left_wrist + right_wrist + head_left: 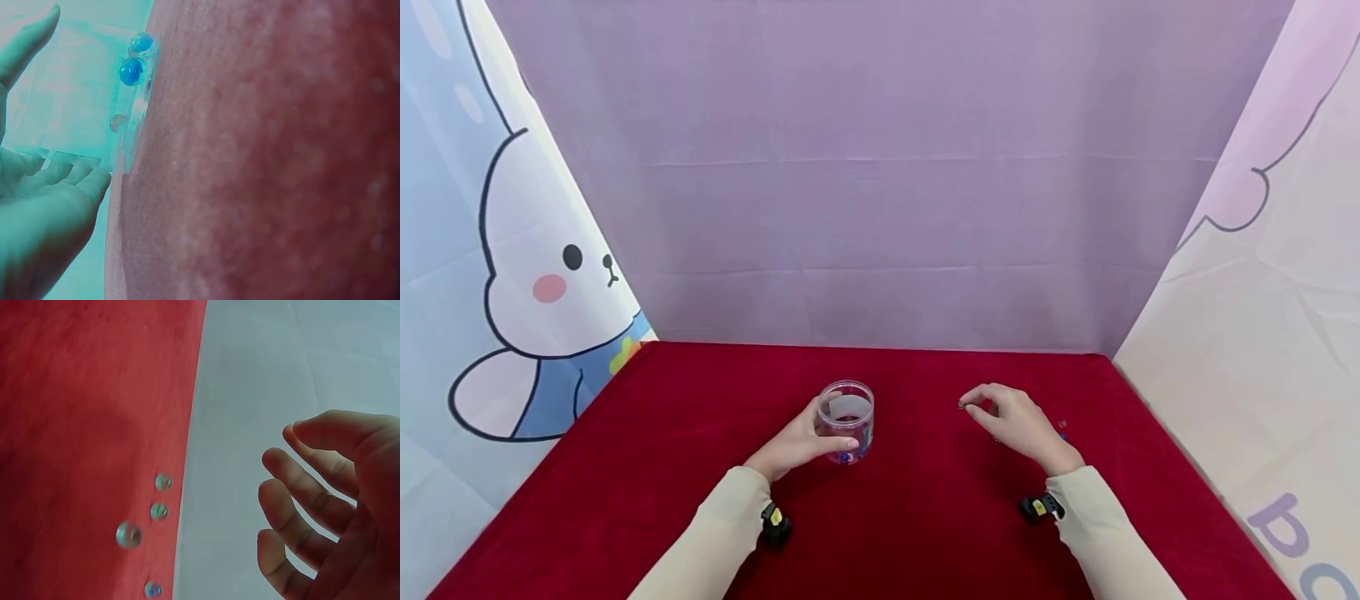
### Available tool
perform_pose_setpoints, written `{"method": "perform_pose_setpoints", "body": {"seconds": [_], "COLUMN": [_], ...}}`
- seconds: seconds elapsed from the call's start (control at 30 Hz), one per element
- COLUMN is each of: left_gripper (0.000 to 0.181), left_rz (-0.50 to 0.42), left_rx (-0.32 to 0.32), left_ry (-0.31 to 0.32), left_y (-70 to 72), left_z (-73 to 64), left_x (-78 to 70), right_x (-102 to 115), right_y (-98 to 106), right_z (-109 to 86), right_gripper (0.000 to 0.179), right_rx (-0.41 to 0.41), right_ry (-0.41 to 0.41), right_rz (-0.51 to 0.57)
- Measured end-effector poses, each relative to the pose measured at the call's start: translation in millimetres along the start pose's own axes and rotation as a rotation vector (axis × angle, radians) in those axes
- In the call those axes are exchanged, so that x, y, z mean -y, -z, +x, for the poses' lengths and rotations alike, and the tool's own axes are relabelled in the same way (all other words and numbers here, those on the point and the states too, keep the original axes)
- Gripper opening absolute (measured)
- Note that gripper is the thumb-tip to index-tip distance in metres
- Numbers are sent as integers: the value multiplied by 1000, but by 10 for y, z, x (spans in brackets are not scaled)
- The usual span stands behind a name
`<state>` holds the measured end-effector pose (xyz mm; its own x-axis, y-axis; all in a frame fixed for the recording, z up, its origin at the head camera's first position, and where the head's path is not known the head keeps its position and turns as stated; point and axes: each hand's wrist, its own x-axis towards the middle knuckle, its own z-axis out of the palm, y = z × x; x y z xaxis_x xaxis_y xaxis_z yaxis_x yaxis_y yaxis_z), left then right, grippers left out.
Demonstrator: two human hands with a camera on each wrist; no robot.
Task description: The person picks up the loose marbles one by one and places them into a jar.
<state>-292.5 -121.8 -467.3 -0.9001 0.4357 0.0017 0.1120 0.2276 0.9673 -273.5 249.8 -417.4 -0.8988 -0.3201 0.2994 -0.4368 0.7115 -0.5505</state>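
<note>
My left hand (pixel 805 439) grips a clear plastic jar (pixel 867 421) from its left side, thumb across the front and fingers round the back. The jar stands upright with its top uncovered. In the left wrist view a blue marble (pixel 132 72), another blue one (pixel 141 42) and a clear marble (pixel 117 123) lie at its bottom. To the right, my right hand (pixel 1018 422) is raised over the cloth and pinches a small clear marble (pixel 961 405) between thumb and index fingertips. Its other fingers are loosely bent. In the right wrist view the pinched marble is hidden.
Several loose marbles lie on the red cloth (pixel 925 533) near the right hand, among them a clear one (pixel 129 535) and a bluish one (pixel 152 589). A purple curtain (pixel 880 208) closes off the back, with printed sheets at both sides.
</note>
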Motion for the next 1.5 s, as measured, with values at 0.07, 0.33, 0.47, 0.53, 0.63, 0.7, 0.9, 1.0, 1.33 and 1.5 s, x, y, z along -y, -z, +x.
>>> {"method": "perform_pose_setpoints", "body": {"seconds": [0.07, 0.33, 0.47, 0.53, 0.63, 0.7, 0.9, 1.0, 1.33, 1.5], "left_gripper": [92, 90, 91, 91, 91, 92, 92, 91, 91, 92], "left_rz": [0, 7, 13, 12, 11, 12, 14, 16, 15, 17], "left_rx": [0, 2, -4, -6, -6, -8, -15, -17, -10, -12], "left_ry": [-2, -2, 5, 11, 13, 11, 15, 16, 7, 6], "left_y": [-1, 1, 0, 0, -1, -1, 3, 7, 12, 5], "left_z": [-3, -2, -5, -7, -6, -3, -5, -2, 0, -4], "left_x": [0, -13, -16, -14, -11, -11, -7, 0, 1, -8], "right_x": [-43, -191, -247, -271, -304, -323, -377, -406, -484, -512], "right_y": [24, 115, 138, 140, 137, 136, 126, 114, 82, 70], "right_z": [-27, -130, -165, -179, -195, -205, -225, -225, -238, -242], "right_gripper": [16, 16, 15, 15, 15, 15, 17, 18, 18, 17], "right_rx": [-8, -22, -22, -23, -25, -24, 0, 15, 48, 60], "right_ry": [-1, -22, -35, -39, -41, -42, -58, -77, -93, -96], "right_rz": [-8, -53, -60, -66, -75, -78, -88, -84, -80, -80]}}
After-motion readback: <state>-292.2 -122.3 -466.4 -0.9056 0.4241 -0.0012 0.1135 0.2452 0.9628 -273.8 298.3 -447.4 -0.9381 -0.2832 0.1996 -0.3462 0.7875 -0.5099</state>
